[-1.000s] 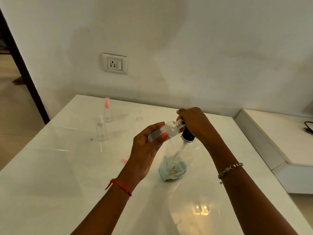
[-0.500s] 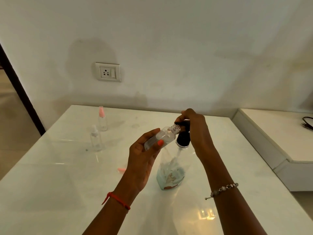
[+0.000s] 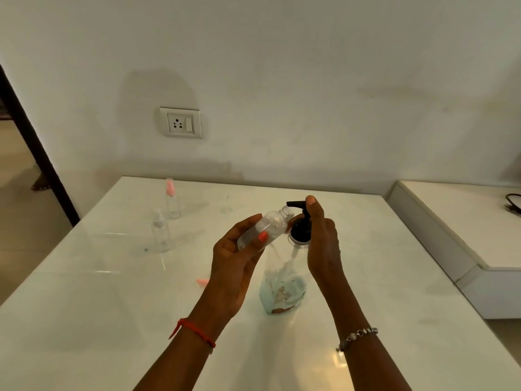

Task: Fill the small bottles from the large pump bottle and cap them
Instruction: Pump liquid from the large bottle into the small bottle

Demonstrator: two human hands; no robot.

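My left hand [image 3: 235,261] grips a small clear bottle [image 3: 267,227], uncapped and tilted with its open neck just under the black pump spout. The large clear pump bottle [image 3: 284,280] stands on the white table [image 3: 112,320], holding a little pale blue liquid at the bottom. My right hand [image 3: 321,241] is wrapped around the black pump head [image 3: 300,224], thumb on top of the spout. Two more small bottles stand at the back left: one with a pink cap [image 3: 172,200], one with a clear cap [image 3: 160,231]. A loose pink cap [image 3: 203,281] lies on the table beside my left wrist.
A wall socket [image 3: 181,122] sits on the wall behind the table. A lower white ledge [image 3: 465,230] runs along the right side, with a dark cable at its far end. A dark door frame [image 3: 31,142] stands at the left.
My right hand has lifted off the pump top, so the black spout now shows fully raised. The small bottle's neck stays at the spout. The camera has tilted up slightly.
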